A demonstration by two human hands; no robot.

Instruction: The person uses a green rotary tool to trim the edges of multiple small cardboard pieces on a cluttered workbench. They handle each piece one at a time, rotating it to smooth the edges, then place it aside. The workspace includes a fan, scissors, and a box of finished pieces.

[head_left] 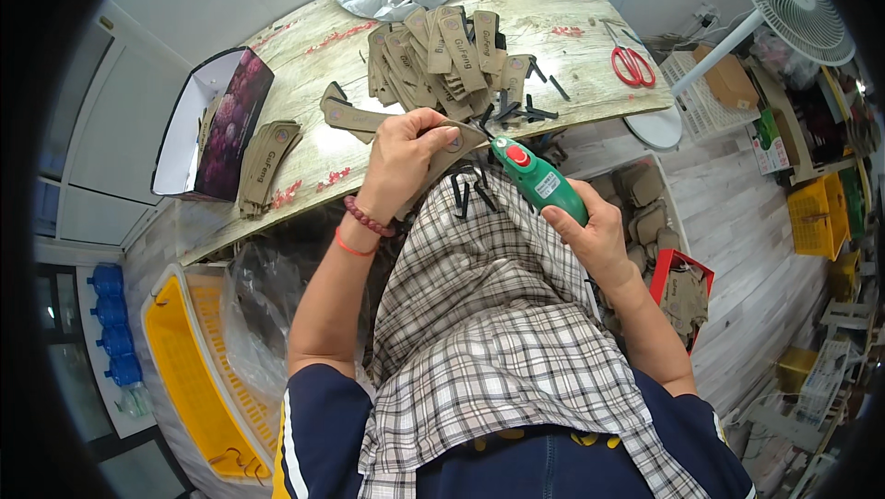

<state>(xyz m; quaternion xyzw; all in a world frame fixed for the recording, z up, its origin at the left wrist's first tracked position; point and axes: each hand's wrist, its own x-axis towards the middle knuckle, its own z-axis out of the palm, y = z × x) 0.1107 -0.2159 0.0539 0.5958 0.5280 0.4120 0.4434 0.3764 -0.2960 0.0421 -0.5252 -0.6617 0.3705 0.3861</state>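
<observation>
Ideally, the left hand [406, 153] pinches the khaki fabric piece [467, 139] firmly and flat, thumb well back from the tip of the green handheld power tool [533, 174], while the right hand [599, 227], wrapped around that tool's body, guides it squarely and without force; such cloth probably flexes if held loosely. The piece lies between the left hand's thumb and fingers, its free corner reaching rightward to the tool's tip, though contact is hard to tell. Beyond the left hand sits a heap of similar pieces [442, 56]; black strips [457, 195] rest between both hands.
</observation>
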